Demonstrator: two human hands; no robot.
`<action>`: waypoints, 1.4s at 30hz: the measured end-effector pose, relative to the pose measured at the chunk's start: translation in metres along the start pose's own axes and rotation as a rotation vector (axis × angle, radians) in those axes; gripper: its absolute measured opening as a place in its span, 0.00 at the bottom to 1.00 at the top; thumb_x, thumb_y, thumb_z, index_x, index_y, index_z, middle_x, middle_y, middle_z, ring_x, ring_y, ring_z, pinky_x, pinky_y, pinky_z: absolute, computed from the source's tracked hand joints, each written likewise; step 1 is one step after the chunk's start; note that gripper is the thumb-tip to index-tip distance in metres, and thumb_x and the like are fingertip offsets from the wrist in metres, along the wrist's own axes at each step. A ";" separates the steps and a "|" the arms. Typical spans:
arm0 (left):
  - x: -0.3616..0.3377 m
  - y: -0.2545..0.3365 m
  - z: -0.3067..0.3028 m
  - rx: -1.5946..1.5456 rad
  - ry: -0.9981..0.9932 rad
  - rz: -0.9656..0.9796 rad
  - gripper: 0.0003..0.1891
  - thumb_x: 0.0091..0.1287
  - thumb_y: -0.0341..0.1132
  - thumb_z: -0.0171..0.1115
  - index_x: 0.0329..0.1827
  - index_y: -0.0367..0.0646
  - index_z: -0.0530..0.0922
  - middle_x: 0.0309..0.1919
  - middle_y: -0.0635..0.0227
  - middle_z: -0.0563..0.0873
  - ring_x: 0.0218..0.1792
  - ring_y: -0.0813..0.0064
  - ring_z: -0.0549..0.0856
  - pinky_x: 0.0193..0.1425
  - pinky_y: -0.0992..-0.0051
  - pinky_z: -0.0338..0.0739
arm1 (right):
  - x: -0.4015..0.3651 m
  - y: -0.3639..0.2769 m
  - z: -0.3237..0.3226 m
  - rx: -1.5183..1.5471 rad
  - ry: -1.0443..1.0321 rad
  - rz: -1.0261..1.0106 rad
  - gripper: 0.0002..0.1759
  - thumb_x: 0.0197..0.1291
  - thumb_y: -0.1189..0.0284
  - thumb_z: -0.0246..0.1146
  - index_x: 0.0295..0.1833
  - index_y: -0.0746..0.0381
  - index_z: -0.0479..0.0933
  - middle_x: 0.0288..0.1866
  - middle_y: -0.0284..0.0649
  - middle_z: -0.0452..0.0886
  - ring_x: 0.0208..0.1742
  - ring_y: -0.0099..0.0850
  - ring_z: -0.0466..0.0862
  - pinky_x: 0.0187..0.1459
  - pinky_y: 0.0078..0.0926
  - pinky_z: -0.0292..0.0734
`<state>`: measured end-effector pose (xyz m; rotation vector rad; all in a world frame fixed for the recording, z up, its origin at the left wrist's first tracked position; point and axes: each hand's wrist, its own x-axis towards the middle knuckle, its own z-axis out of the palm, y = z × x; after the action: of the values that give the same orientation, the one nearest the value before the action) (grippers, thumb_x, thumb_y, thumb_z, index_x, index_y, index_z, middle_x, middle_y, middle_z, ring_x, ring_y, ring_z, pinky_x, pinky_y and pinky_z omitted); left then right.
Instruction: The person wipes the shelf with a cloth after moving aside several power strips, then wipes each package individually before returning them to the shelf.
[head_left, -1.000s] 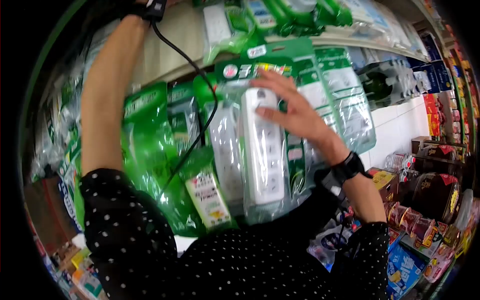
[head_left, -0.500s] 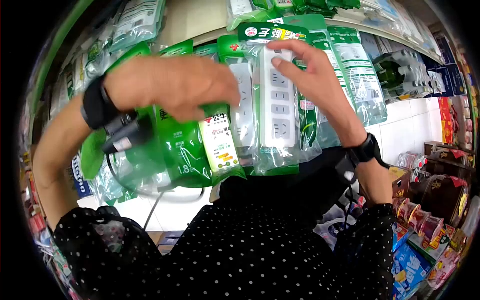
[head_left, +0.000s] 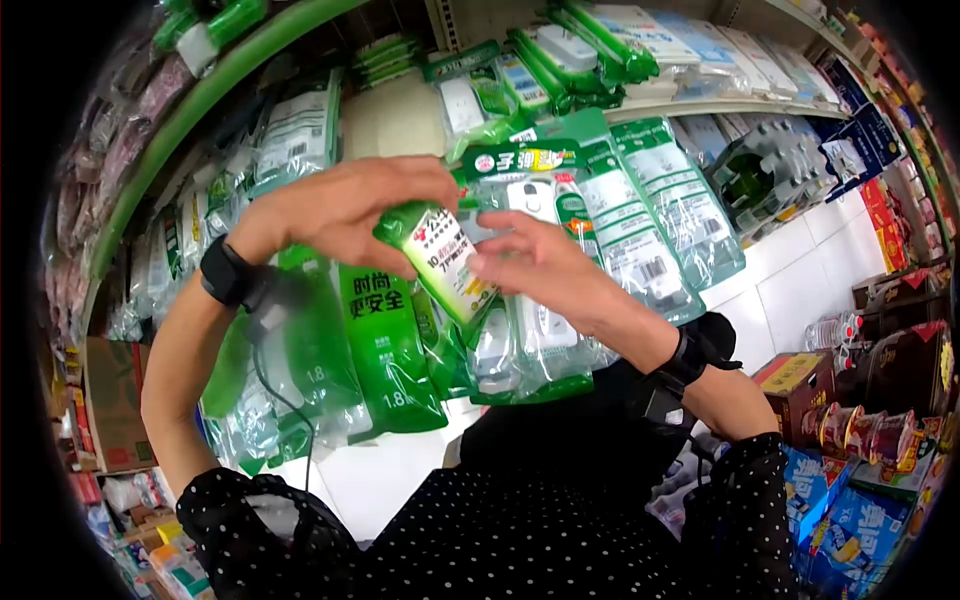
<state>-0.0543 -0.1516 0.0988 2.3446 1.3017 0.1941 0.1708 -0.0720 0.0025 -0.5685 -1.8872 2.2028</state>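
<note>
Green glossy plastic: hanging packs [head_left: 385, 340], flat and crinkled. In front of them, a small rectangular pack [head_left: 440, 262], white-labelled and tilted. Left hand [head_left: 345, 205] fingers pinch its top corner; right hand [head_left: 560, 275] fingers grip its right edge.

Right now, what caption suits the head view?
Left hand and right hand hold a green packet before bagged power strips hanging in a shop.

Packet [head_left: 440, 262] at centre — green top, white label, red and yellow print. Power strip [head_left: 545, 330] white, in clear bag with green header. Hanging bags [head_left: 385, 340] left — green, white lettering. Sleeves [head_left: 480, 540] black, white dots. Wristband [head_left: 225, 272] black. Shelf edge [head_left: 200, 100] far left green. Wall tiles [head_left: 800, 290] white. Boxes [head_left: 840, 530] near right blue.
</note>
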 end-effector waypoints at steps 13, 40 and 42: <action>-0.011 -0.047 -0.065 -0.608 0.733 -0.794 0.49 0.55 0.69 0.62 0.69 0.37 0.63 0.60 0.52 0.74 0.56 0.68 0.77 0.55 0.65 0.76 | 0.119 -0.079 -0.040 0.301 0.240 -0.084 0.23 0.64 0.60 0.61 0.53 0.69 0.75 0.44 0.39 0.82 0.37 0.28 0.83 0.38 0.25 0.81; 0.045 -0.335 -0.029 -1.045 1.435 -0.516 0.14 0.69 0.28 0.57 0.57 0.40 0.74 0.49 0.56 0.76 0.47 0.72 0.79 0.49 0.82 0.78 | 0.180 0.047 -0.062 0.673 0.378 0.064 0.18 0.64 0.66 0.59 0.51 0.70 0.74 0.47 0.47 0.80 0.49 0.35 0.81 0.50 0.25 0.77; 0.049 -0.360 -0.032 -1.137 1.552 -0.415 0.15 0.69 0.29 0.57 0.57 0.40 0.73 0.50 0.56 0.76 0.47 0.72 0.79 0.50 0.81 0.78 | 0.174 0.040 -0.059 0.630 0.380 0.013 0.16 0.64 0.69 0.58 0.51 0.70 0.74 0.47 0.47 0.81 0.47 0.35 0.82 0.50 0.26 0.78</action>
<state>-0.3154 0.0628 -0.0382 0.6403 1.4367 2.1521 0.0406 0.0412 -0.0724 -0.7916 -0.9382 2.3124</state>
